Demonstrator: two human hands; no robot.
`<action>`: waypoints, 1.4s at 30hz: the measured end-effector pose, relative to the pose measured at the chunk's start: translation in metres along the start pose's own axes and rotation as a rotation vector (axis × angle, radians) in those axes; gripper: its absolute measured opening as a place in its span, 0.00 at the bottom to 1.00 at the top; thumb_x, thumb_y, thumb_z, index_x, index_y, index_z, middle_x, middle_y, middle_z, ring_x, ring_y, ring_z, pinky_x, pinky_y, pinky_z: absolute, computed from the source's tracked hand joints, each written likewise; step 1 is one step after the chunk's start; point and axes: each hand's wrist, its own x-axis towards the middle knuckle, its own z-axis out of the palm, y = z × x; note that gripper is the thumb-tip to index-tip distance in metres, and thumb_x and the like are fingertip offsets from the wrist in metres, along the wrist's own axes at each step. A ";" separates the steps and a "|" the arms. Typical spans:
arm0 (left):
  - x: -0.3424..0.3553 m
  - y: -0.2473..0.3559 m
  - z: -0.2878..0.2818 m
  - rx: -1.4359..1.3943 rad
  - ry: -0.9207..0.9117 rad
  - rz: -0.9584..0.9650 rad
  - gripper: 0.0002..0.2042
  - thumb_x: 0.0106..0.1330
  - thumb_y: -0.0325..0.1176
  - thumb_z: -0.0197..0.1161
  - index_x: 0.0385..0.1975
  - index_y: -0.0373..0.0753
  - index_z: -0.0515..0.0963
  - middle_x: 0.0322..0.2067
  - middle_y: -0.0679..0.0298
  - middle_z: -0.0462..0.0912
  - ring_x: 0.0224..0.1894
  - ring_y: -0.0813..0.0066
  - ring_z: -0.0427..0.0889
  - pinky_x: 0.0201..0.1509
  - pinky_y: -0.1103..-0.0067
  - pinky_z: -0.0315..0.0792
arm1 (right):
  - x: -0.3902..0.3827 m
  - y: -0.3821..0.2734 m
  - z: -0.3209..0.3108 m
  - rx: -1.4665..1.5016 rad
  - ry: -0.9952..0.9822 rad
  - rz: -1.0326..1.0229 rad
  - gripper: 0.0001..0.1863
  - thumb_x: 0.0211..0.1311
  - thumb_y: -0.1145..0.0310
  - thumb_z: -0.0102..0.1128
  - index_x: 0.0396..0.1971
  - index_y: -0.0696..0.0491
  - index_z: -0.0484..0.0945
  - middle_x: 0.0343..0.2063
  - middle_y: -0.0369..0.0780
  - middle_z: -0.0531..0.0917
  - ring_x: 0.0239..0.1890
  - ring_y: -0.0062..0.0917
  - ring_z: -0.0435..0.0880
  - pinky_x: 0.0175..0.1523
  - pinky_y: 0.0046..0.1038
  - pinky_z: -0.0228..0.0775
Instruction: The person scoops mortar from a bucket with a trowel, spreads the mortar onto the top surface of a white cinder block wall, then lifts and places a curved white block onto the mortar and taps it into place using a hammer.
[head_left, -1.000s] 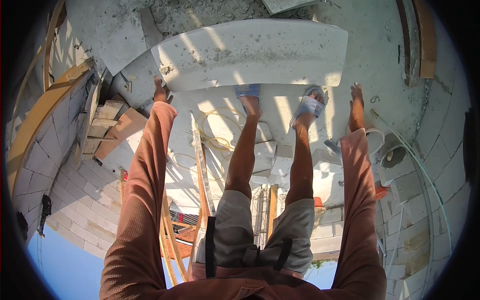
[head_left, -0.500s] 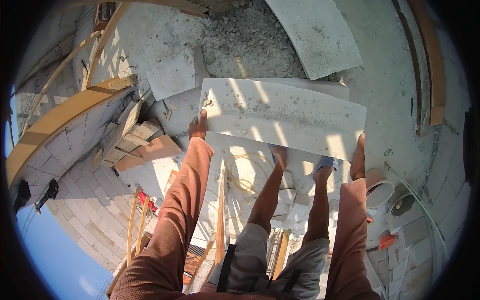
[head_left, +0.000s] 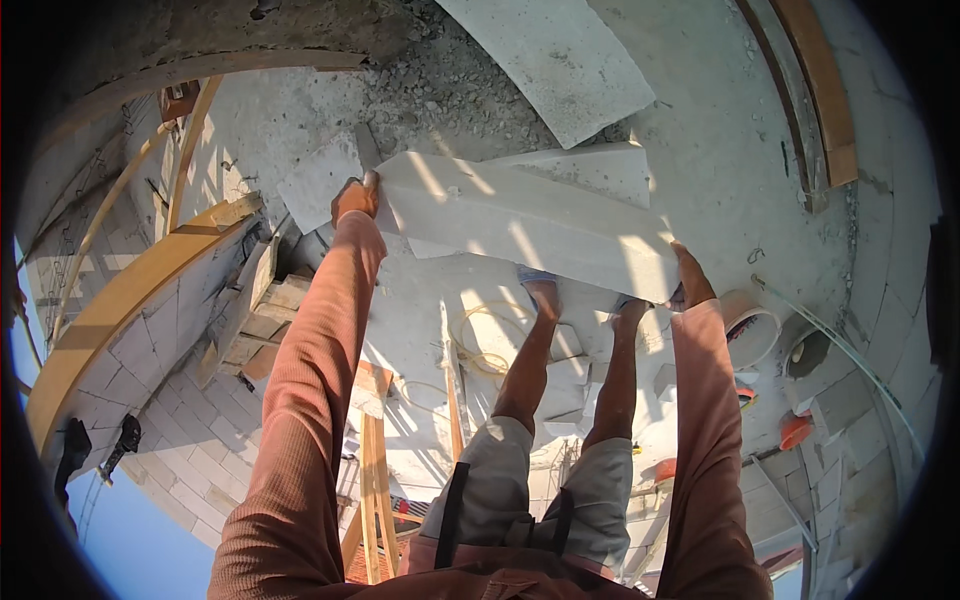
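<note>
A long pale aerated concrete block (head_left: 510,222) is held up off the floor in front of my legs, slanting from far left to near right. My left hand (head_left: 356,198) is closed around its left end, thumb on top. At the right end, my right hand (head_left: 690,280) grips the short side, some fingers hidden behind the block. Beyond and partly under it in view lies another pale block (head_left: 600,172). A third block (head_left: 322,180) rests near my left hand, and a larger slab (head_left: 560,68) lies farther off beside grey rubble (head_left: 465,100).
Stacked wood pieces (head_left: 270,315) and a curved-looking timber beam (head_left: 130,300) flank the left side. At right stand a white bucket (head_left: 752,332) and a long thin rod (head_left: 845,365). A yellowish hose (head_left: 485,360) coils on the floor near my feet.
The held block has tilted over, its speckled broad face turning out of sight and a smoother face showing. Its left end has swung farther away, and my left hand with it.
</note>
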 end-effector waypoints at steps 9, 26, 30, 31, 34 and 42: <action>-0.046 -0.005 0.042 0.280 0.380 0.709 0.34 0.71 0.63 0.45 0.67 0.44 0.66 0.67 0.55 0.67 0.71 0.55 0.61 0.74 0.58 0.55 | -0.086 -0.005 0.067 -1.063 0.723 -1.196 0.45 0.59 0.35 0.59 0.65 0.57 0.67 0.60 0.47 0.73 0.65 0.41 0.69 0.67 0.45 0.60; -0.095 0.017 0.025 0.794 0.205 1.378 0.55 0.45 0.58 0.75 0.75 0.57 0.52 0.76 0.57 0.45 0.76 0.60 0.50 0.77 0.51 0.44 | -0.087 0.001 0.087 -1.507 0.487 -1.122 0.50 0.53 0.65 0.70 0.75 0.38 0.51 0.70 0.44 0.60 0.70 0.40 0.60 0.72 0.55 0.49; -0.093 0.015 0.034 0.833 0.233 1.175 0.49 0.55 0.39 0.73 0.75 0.65 0.49 0.72 0.57 0.51 0.72 0.56 0.56 0.74 0.47 0.47 | -0.078 0.012 0.088 -1.452 0.551 -1.119 0.45 0.58 0.74 0.62 0.75 0.38 0.52 0.70 0.44 0.60 0.69 0.41 0.61 0.71 0.54 0.51; -0.090 0.015 0.037 0.828 0.235 1.215 0.49 0.55 0.39 0.73 0.75 0.65 0.49 0.72 0.57 0.51 0.72 0.56 0.56 0.74 0.47 0.47 | -0.080 0.011 0.087 -1.436 0.526 -1.118 0.44 0.60 0.75 0.59 0.75 0.37 0.52 0.69 0.44 0.61 0.69 0.41 0.62 0.71 0.53 0.52; -0.077 0.012 0.048 0.758 0.446 1.303 0.45 0.56 0.29 0.67 0.74 0.63 0.54 0.61 0.59 0.62 0.65 0.55 0.63 0.71 0.49 0.53 | -0.081 0.015 0.081 -1.426 0.537 -1.117 0.41 0.64 0.76 0.53 0.75 0.34 0.52 0.67 0.44 0.64 0.67 0.40 0.64 0.70 0.51 0.54; -0.152 0.004 0.009 0.878 0.287 1.398 0.46 0.52 0.28 0.66 0.74 0.53 0.53 0.57 0.49 0.66 0.62 0.47 0.66 0.66 0.53 0.59 | -0.129 0.067 0.059 -1.365 0.503 -1.042 0.42 0.62 0.74 0.55 0.75 0.38 0.50 0.64 0.43 0.67 0.67 0.39 0.64 0.72 0.48 0.49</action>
